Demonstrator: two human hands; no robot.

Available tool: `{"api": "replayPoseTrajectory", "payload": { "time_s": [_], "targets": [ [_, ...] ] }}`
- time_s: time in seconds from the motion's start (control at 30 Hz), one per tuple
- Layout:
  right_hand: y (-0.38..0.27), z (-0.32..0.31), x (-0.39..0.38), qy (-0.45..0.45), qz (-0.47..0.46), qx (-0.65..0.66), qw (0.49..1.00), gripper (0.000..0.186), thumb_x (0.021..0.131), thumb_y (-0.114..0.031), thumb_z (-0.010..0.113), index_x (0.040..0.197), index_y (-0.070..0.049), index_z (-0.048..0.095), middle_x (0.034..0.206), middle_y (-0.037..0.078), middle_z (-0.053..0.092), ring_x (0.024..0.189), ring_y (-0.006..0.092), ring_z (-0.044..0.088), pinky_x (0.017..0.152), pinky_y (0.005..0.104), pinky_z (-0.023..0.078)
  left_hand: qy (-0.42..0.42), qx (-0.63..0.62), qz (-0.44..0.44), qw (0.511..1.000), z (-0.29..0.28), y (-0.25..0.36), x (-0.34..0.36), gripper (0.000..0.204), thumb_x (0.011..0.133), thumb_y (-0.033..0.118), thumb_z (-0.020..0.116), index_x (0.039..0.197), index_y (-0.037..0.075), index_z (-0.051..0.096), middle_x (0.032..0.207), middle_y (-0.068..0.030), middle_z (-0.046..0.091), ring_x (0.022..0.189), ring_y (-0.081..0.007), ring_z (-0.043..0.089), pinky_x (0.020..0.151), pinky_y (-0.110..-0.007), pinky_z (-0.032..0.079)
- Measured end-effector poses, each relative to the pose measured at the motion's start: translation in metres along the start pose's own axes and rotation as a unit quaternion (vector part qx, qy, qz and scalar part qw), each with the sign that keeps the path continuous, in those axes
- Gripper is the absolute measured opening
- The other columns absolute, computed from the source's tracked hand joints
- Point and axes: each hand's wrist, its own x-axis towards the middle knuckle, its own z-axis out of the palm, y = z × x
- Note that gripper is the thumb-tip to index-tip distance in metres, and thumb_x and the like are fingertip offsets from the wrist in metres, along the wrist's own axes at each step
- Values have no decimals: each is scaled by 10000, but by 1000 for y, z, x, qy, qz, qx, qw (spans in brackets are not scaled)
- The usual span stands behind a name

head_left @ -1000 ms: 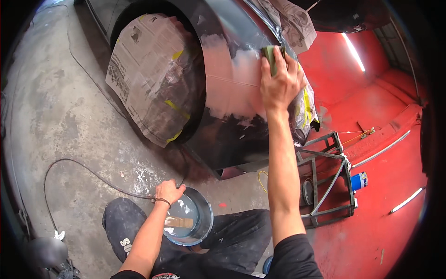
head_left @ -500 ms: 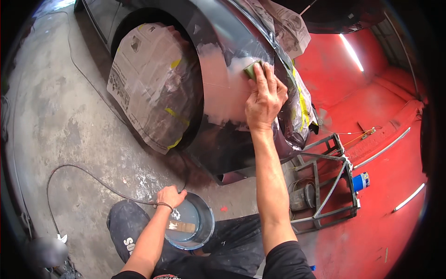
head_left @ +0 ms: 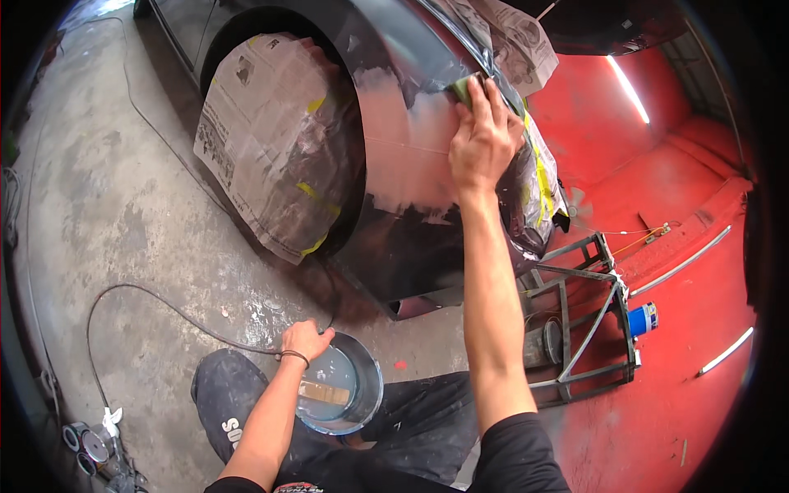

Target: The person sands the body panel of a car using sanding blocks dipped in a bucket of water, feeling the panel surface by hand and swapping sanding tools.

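Grey floor [head_left: 123,222] underlies a dark car [head_left: 411,255] with a pink patch [head_left: 403,156]. Printed newspaper [head_left: 246,123] fills the wheel arch [head_left: 267,20]; trousers [head_left: 226,382] bear white lettering. Between the knees sits a bucket [head_left: 370,380], left hand [head_left: 304,338] at its rim; I cannot tell whether that grip is closed. Right hand's [head_left: 486,144] grip is clamped on a green pad [head_left: 463,92] at the patch's upper edge.

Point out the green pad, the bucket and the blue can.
Green pad [head_left: 462,89]: head view, its exposed end.
Bucket [head_left: 369,380]: head view, inner wall, right side.
Blue can [head_left: 640,320]: head view, its side.
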Motion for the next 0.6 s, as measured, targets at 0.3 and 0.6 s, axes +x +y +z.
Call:
{"api": "replayPoseTrajectory", "payload": {
  "time_s": [0.3,0.6],
  "targets": [
    [-5,-5,9,-7,0,-10,1000,460,973,-234,839,1431,-221,792,1533,18,723,1207,323,654,1095,499,507,0,-13,6,1000,-7,4,-1,678,972,594,736,1292,2,816,1224,-316,812,1218,-456,781,1097,-529,592],
    [-45,-158,-155,-128,551,546,618,420,1169,-327,695,1478,-42,713,1386,128,790,1194,268,773,1019,401,624,119,-225,84,963,7,-17,1,581,1055,509,735,1416,54,758,1351,-243,802,1301,-390,755,1147,-504,559]
  ]
}}
